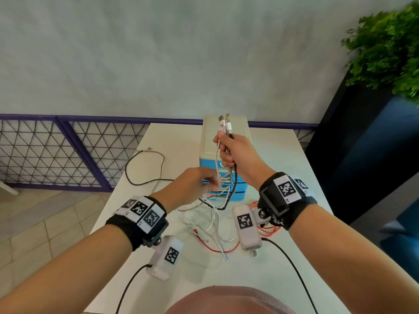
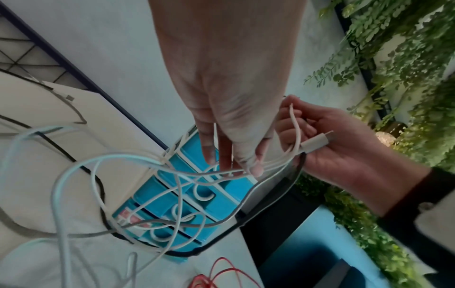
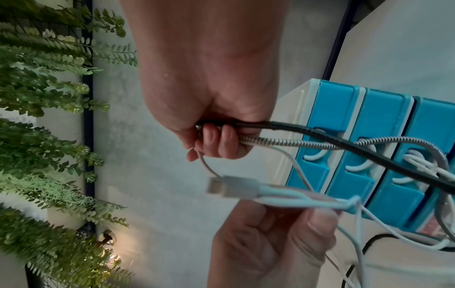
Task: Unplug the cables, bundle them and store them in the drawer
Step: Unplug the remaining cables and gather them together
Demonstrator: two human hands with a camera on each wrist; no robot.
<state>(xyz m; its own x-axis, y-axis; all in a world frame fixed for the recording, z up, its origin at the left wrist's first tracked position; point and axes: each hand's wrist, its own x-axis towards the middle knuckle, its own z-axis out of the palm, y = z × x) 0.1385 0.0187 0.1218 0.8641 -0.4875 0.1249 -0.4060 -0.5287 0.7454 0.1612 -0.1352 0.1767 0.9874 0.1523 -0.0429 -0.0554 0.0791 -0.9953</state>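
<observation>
right now we hold our right hand [image 1: 235, 152] raised in front of the drawer unit [image 1: 223, 141], fingers curled tight round a bunch of cables [image 1: 226, 130]: a black cable [image 3: 344, 143], a braided grey-and-white cable [image 3: 283, 143] and thin white ones. their plug ends stick up out of the fist toward 12 o'clock in the head view, and the strands hang down past the blue drawer fronts toward 6 o'clock.

our left hand [image 1: 195, 186] sits at about 8 o'clock from the right one, lower and closer to us. its fingertips [image 2: 253, 165] are drawn narrow and pinch white cable strands [image 2: 221, 172]; a white plug [image 3: 229, 188] juts out just beside that pinch, toward the right hand. in the head view the pinch lies in front of the lower drawers; we cannot tell whether it touches them.

below both hands, at 6 o'clock from the drawer unit, loose white cable loops [image 1: 215, 225] lie tangled on the white table [image 1: 176, 141] together with a red cable [image 1: 217, 247]. orange coils [image 1: 269, 230] show just under our right wrist. at 10 o'clock from the left hand, a dark-and-beige cable [image 1: 145, 166] lies in an open loop on the table, well apart from the bunch.

the drawers of the unit all look closed. a green plant [image 1: 385, 48] stands at 2 o'clock, and a railing with wire mesh [image 1: 56, 152] runs at 9 o'clock.
</observation>
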